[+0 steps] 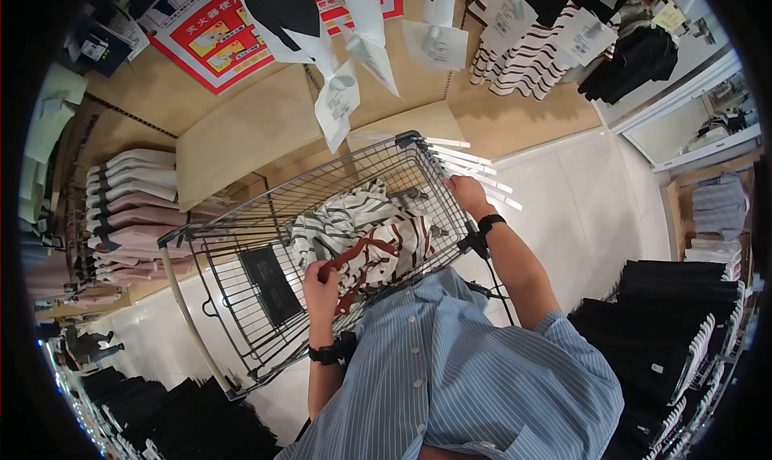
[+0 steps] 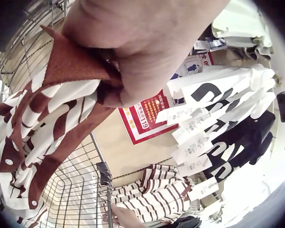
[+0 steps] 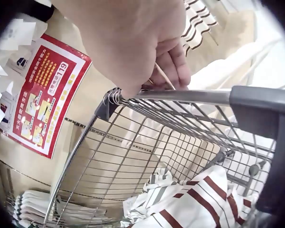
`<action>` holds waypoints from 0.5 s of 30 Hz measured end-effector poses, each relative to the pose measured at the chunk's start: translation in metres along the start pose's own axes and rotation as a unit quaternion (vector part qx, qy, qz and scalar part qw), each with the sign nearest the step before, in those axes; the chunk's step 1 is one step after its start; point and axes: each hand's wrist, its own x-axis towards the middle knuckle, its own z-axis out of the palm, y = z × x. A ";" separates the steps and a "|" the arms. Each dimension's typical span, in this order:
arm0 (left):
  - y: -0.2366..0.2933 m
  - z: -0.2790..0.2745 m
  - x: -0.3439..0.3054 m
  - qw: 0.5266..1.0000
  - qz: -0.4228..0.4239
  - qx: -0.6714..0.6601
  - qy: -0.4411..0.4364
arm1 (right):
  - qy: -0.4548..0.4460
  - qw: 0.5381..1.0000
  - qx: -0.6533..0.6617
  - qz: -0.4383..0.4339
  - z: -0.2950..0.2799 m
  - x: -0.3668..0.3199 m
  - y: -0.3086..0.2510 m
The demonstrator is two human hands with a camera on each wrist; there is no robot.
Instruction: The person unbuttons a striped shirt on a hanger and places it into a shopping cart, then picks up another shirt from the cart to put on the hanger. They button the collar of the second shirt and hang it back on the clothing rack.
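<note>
My left hand (image 1: 322,289) pinches the brown collar of a white shirt with dark red stripes (image 1: 410,239), which lies partly in the wire shopping cart (image 1: 241,275). In the left wrist view, the brown collar (image 2: 76,61) runs between thumb and fingers, and the snap-buttoned front hangs below. Beside that shirt lies a grey-striped white garment (image 1: 322,233). My right hand (image 1: 466,195) is at the cart's far end rim, fingers curled round a thin strip of a hanger (image 3: 165,76). Several white hangers (image 1: 482,174) hang outside that rim.
White tops with paper tags (image 1: 338,106) hang over the cart. A wooden shelf (image 1: 241,134) stands behind it, with folded pink and white clothes (image 1: 137,211) at left. Black garments (image 1: 659,323) fill racks on the right. A red poster (image 1: 217,46) is on the wall.
</note>
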 end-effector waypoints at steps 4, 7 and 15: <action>-0.002 -0.002 -0.001 1.000 -0.004 0.014 -0.016 | 0.000 1.000 -0.013 -0.012 -0.001 0.002 -0.003; -0.010 0.004 -0.001 1.000 0.005 0.016 -0.011 | 0.014 0.999 -0.013 -0.033 -0.006 -0.005 -0.003; -0.003 0.006 -0.001 0.999 0.017 0.007 -0.037 | 0.108 0.983 -0.082 -0.122 -0.019 -0.028 -0.013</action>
